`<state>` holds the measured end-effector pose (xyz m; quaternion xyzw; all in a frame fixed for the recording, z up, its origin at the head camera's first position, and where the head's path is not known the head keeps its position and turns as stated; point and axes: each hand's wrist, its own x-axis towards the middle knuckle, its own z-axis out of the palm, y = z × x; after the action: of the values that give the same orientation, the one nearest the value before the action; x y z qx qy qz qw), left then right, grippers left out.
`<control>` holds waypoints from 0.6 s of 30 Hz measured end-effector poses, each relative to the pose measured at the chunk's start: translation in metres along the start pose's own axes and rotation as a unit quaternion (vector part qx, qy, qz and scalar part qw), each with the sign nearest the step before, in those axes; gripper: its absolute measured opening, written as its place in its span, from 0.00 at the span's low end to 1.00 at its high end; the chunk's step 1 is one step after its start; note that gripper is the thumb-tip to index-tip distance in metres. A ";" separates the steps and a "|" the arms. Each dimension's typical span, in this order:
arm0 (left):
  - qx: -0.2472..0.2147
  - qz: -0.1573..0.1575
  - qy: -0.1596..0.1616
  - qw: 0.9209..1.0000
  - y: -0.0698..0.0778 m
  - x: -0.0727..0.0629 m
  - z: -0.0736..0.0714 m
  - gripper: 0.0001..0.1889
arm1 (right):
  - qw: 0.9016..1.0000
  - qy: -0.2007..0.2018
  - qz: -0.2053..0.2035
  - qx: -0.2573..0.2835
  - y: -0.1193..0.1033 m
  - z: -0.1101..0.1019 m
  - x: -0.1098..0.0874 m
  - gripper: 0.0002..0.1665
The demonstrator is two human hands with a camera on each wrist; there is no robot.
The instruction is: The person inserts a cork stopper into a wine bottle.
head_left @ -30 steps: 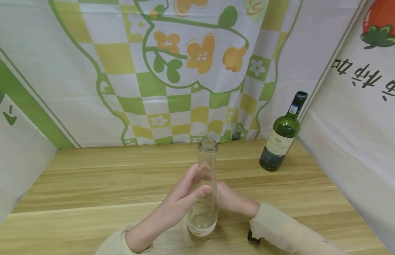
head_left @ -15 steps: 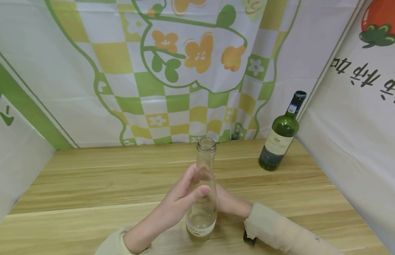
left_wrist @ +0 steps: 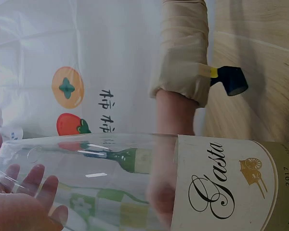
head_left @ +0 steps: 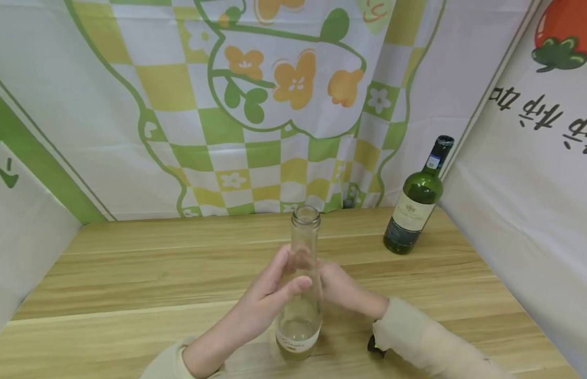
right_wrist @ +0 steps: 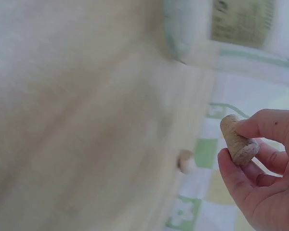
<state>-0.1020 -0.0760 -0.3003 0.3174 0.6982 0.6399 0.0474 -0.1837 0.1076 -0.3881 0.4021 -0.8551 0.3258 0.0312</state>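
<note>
In the head view a clear glass bottle (head_left: 297,316) stands upright at the front middle of the table, its mouth uncapped. My left hand (head_left: 260,302) grips its upper body from the left, thumb across the near side. The left wrist view shows the bottle's cream label (left_wrist: 226,187), with my right hand partly seen through the glass. Just behind and to the right of the bottle is my right hand (head_left: 343,289), its fingertips hidden by it. In the right wrist view that hand pinches a tan cork (right_wrist: 238,139) between thumb and fingers.
A green wine bottle (head_left: 413,205) stands at the table's back right. In the right wrist view a small blurred tan object (right_wrist: 185,161) lies on the wooden table (head_left: 156,268). Printed cloths hang behind and at both sides. A black device (head_left: 376,346) sits under the right sleeve.
My right hand has shifted slightly up and to the right, showing more of itself beside the clear bottle. My left hand and the bottle stay nearly where they were.
</note>
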 end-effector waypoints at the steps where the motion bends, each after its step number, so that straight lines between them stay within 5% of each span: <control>1: -0.001 0.000 0.000 1.000 0.000 0.000 0.000 0.18 | 1.000 0.003 0.005 0.004 -0.002 -0.005 0.001 0.13; 12: 0.002 -0.005 0.004 1.000 0.001 0.001 0.001 0.19 | 0.996 0.074 0.045 0.012 -0.018 -0.050 0.011 0.15; 18: -0.001 0.003 0.004 1.000 0.001 0.001 0.001 0.19 | 0.991 0.129 0.032 0.017 -0.032 -0.072 0.016 0.14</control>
<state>-0.1022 -0.0743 -0.2992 0.3169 0.6969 0.6420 0.0425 -0.1867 0.1240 -0.3092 0.3298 -0.8508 0.3899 0.1241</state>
